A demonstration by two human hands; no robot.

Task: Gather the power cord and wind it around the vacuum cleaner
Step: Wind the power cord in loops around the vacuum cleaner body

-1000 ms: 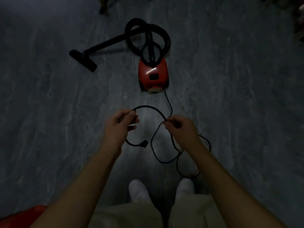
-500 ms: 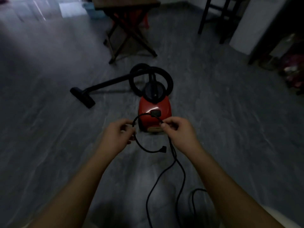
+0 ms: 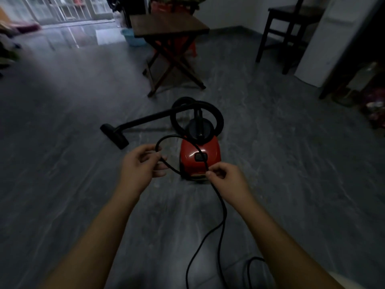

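Observation:
A red canister vacuum cleaner [image 3: 200, 158] stands on the grey floor just beyond my hands, its black hose [image 3: 196, 117] coiled on top and its wand ending in a floor nozzle [image 3: 114, 134] to the left. The black power cord [image 3: 220, 207] arcs in a loop between my hands and trails down to the floor near my feet. My left hand [image 3: 141, 165] grips the loop's left side. My right hand [image 3: 224, 180] pinches the cord in front of the vacuum's base. The plug is hidden.
A wooden folding table [image 3: 168, 28] stands behind the vacuum, with a blue basin [image 3: 133, 39] beyond it. A dark chair [image 3: 289, 24] and a white appliance [image 3: 329, 42] occupy the back right. Open floor lies to the left.
The view has lifted further, showing more of the room. The cord loop between my hands has grown and risen over the vacuum; the plug that dangled below my left hand is out of sight.

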